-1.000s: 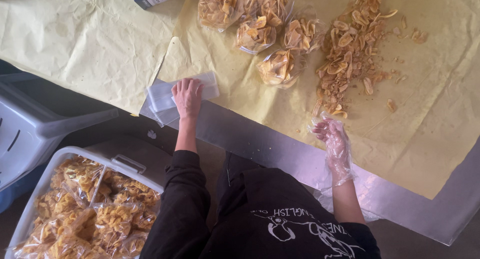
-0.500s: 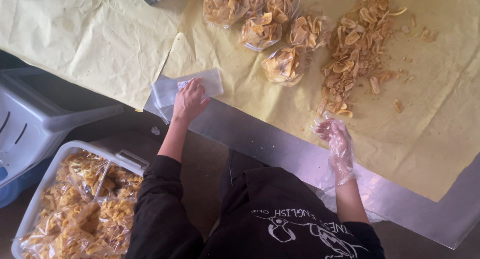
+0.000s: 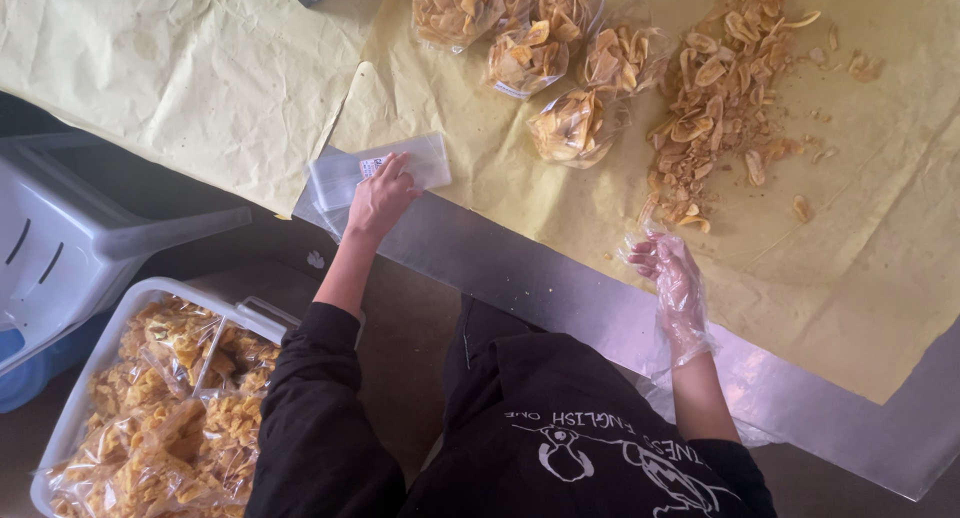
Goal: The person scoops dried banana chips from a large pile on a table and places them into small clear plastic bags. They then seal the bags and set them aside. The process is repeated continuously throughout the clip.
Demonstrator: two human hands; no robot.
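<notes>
Filled bags (image 3: 540,48): at twelve o'clock, clustered on yellow paper (image 3: 180,68).
Crate (image 3: 110,228): at nine o'clock, grey.
Tub (image 3: 160,408): at seven o'clock, holding packed snacks.

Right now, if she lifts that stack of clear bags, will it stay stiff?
Probably not. The clear bags look thin and flat, so they would likely droop. They seem light and slick, so the top ones may slide under her left hand.

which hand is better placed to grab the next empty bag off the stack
Left. The left hand already rests on the stack of clear bags at the paper's edge. The gloved right hand hovers open near the loose chips, well away from the stack.
</notes>
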